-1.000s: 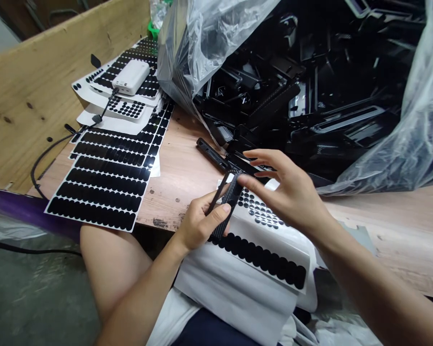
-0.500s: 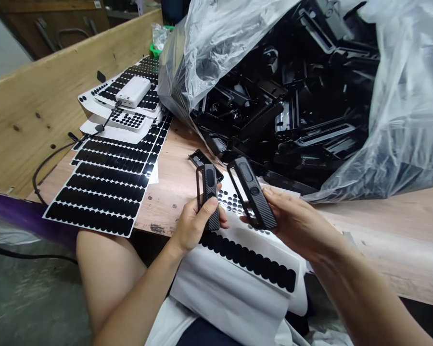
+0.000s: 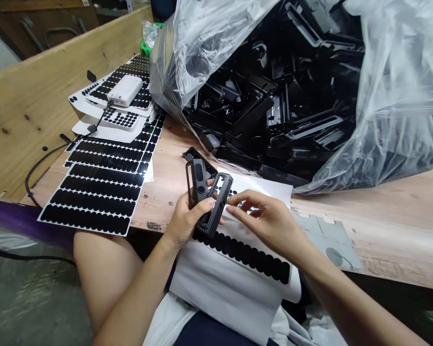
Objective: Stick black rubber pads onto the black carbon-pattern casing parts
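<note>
Wood, pale and knotted, makes the board [image 3: 18, 129] slanting down the left of the picture. A black cable [image 3: 29, 175] curls beside it up to a white power bank [image 3: 125, 90] at upper left, which lies on sheets [image 3: 94, 199] of black dots fanned toward me. Past those, near the top, a green basket [image 3: 146, 48] shows beside the bag.

Just left of the middle, my left hand [image 3: 187, 216] has its fingers closed around two black parts: one slotted part [image 3: 199, 177], tilted up, and a second part [image 3: 216, 211] leaning across it on the right. Behind them a third part [image 3: 206, 164] lies on the table [image 3: 159, 192]. Below my hands, at lower centre, a white sheet [image 3: 234, 283] with a row of black dots hangs over my lap.

Upper centre to right, a clear bag [image 3: 195, 53] gapes over a heap of black pieces [image 3: 252, 115]. My right hand [image 3: 265, 218] is beside the second part, fingers curled, thumb and forefinger tips close together at its edge; I can't tell whether they pinch anything. Right of that lies a grey plate [image 3: 328, 240].
</note>
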Available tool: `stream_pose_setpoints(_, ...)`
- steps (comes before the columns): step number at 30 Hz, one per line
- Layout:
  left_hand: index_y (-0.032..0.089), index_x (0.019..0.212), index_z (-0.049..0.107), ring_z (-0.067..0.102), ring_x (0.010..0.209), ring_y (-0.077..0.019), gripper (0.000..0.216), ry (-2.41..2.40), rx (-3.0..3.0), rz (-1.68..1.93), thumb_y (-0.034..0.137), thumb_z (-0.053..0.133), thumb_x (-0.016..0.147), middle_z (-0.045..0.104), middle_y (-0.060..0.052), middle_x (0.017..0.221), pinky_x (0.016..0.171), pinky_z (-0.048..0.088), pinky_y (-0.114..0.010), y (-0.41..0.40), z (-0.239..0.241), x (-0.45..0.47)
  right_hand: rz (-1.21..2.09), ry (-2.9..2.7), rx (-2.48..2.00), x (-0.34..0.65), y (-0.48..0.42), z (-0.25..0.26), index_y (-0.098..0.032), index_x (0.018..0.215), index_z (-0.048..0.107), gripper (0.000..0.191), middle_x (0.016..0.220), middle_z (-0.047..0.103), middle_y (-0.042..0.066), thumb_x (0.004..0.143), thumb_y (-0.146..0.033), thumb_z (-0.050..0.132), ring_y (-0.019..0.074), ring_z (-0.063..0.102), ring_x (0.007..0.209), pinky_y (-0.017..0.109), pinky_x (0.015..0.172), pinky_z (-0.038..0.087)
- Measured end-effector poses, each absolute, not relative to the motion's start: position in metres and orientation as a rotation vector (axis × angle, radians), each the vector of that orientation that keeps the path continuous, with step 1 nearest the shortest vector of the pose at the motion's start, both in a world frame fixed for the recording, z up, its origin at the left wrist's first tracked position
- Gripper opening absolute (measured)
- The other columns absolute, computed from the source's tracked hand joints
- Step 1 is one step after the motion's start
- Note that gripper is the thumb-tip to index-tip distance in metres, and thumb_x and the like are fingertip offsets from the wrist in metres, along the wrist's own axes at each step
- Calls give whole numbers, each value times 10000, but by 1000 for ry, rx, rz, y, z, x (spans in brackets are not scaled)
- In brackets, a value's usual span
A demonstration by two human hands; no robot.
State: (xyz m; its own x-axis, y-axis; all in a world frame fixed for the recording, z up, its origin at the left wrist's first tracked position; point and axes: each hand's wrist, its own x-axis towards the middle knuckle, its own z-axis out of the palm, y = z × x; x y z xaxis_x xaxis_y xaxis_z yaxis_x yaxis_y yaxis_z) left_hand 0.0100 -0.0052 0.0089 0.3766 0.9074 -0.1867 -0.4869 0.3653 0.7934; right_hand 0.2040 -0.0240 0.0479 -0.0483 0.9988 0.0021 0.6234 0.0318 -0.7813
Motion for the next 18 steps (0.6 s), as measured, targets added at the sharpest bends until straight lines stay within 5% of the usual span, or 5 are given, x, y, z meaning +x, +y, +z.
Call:
stream_pose_setpoints(4, 96, 1116, 641, 688, 546, -162, 478, 689, 712, 1006, 467, 773, 846, 748, -66, 733, 518, 562, -240, -4, 9, 10, 409, -1946, -2102, 225, -2, 38, -216, 879, 792, 169, 885, 811, 62, 916, -277, 638, 245, 714, 755, 371, 705, 506)
stream_pose_setpoints(7, 85, 1052, 672, 721, 619, -178, 429, 691, 699, 1023, 464, 726, 860, 769, -107, 779, 575, 579, -242, -3, 10, 11, 418, -2022, -2192, 226, 9, 31, -221, 863, 802, 162, 835, 812, 44, 917, -290, 666, 239, 726, 748, 349, 698, 493)
stream_pose_setpoints(12, 94, 1228, 675, 734, 640, -177, 517, 699, 742, 1082, 454, 702, 858, 785, -156, 1094, 543, 578, -253, -3, 11, 13, 371, -2074, -2247, 214, 20, 32, -219, 782, 795, 176, 744, 785, 62, 900, -221, 663, 253, 699, 712, 348, 657, 436)
stream_pose_setpoints(18, 86, 1362, 600, 726, 613, -180, 556, 693, 782, 1071, 441, 662, 938, 795, -126, 955, 558, 603, -273, -5, 4, 13, 303, -2077, -2274, 207, 28, 33, -206, 665, 730, 192, 704, 744, 99, 835, -168, 651, 269, 666, 696, 356, 598, 373)
